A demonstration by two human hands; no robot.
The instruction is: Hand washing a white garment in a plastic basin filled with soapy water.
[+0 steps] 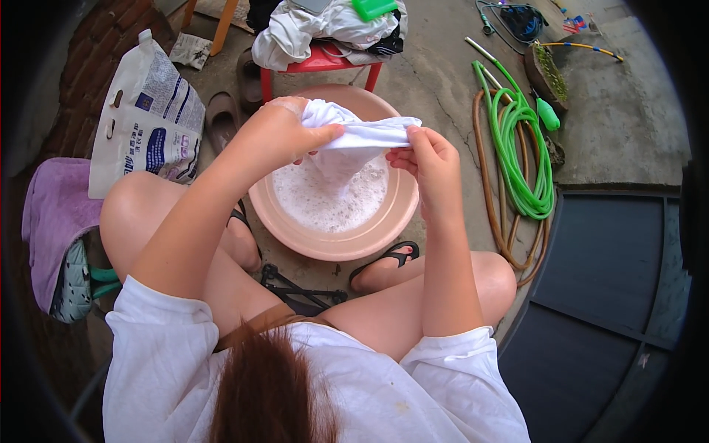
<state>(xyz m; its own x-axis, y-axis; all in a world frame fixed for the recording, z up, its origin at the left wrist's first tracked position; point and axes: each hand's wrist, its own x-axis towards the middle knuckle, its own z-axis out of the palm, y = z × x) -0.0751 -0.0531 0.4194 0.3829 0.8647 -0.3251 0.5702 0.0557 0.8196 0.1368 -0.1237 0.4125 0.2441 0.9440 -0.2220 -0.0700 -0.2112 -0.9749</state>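
A white wet cloth (354, 138) is stretched between my two hands above a pink plastic basin (332, 252). My left hand (302, 130) grips its left part, thumb on top, with suds on the back of the hand. My right hand (429, 149) pinches the cloth's right edge between thumb and fingers. The cloth's lower part hangs down to the foamy water (332, 205) in the basin; where it meets the foam is hard to tell. Some fingertips of my left hand are hidden behind the cloth.
Behind the basin, a red stool (316, 60) bears white and dark clothes (332, 27) and a green object (374, 8). A detergent bag (149, 119) and brown slippers (221, 119) are on the left. Coiled green hose (520, 160) lies on the right. My sandaled feet flank the basin.
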